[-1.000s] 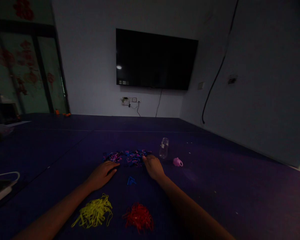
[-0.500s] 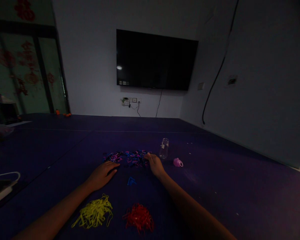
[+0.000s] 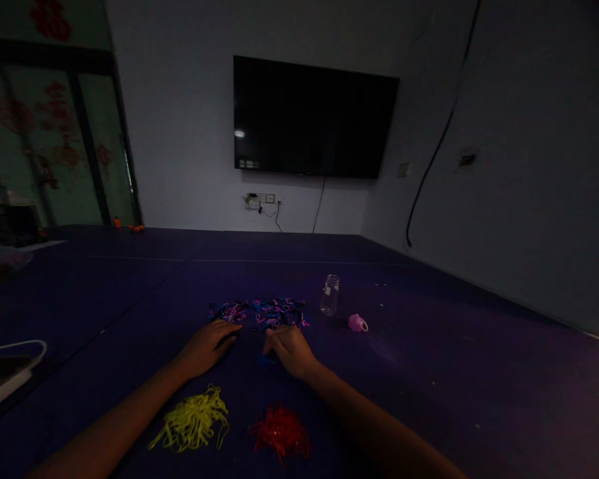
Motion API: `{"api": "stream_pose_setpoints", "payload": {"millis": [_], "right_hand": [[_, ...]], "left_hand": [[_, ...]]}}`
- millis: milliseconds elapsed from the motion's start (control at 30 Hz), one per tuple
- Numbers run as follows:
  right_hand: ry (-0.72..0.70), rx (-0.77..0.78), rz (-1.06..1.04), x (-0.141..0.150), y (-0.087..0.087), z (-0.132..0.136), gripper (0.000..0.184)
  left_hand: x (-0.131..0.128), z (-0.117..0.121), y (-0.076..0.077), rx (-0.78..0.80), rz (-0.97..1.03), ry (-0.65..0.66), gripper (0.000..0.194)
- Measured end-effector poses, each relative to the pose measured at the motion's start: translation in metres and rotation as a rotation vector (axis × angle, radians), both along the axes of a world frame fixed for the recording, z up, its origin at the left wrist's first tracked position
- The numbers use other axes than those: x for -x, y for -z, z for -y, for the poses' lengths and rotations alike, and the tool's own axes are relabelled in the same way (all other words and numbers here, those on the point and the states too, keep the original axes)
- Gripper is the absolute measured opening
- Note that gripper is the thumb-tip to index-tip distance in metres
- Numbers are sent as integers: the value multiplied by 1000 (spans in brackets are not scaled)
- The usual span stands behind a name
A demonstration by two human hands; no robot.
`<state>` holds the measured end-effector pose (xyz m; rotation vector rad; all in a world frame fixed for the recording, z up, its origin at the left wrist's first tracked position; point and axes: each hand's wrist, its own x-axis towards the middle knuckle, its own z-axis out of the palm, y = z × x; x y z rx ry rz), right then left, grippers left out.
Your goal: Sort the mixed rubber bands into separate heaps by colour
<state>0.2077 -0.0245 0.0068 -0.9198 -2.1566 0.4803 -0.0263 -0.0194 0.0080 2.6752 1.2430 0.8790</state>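
Observation:
Small loops like rubber bands, pink, blue and dark, form a mixed pile on the purple surface. My left hand rests at the pile's near left edge, fingers stretched and thumb apart. Closed, with fingertips pointing down, my right hand hovers over or touches a few blue bands; what its fingers hold is hidden. Nearer to me lie a heap of yellow bands and a heap of red bands.
A clear bottle stands open to the right of the pile, beside a pink cap with a ring. A white-edged object lies at the far left. A television hangs on the wall ahead.
My right hand has moved from the right side of the mixed pile toward me and left, to the few blue bands. My left hand has stayed in place.

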Motion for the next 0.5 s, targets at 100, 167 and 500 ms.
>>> {"api": "stream_pose_setpoints", "payload": {"millis": [100, 167, 500], "right_hand": [[-21, 8, 7, 0, 1, 1, 69], [23, 10, -34, -3, -1, 0, 68], [614, -27, 68, -45, -11, -21, 71]], "left_hand": [[0, 0, -1, 8, -1, 9, 30], [-1, 0, -1, 4, -3, 4, 30], [0, -1, 1, -42, -19, -11, 29]]}}
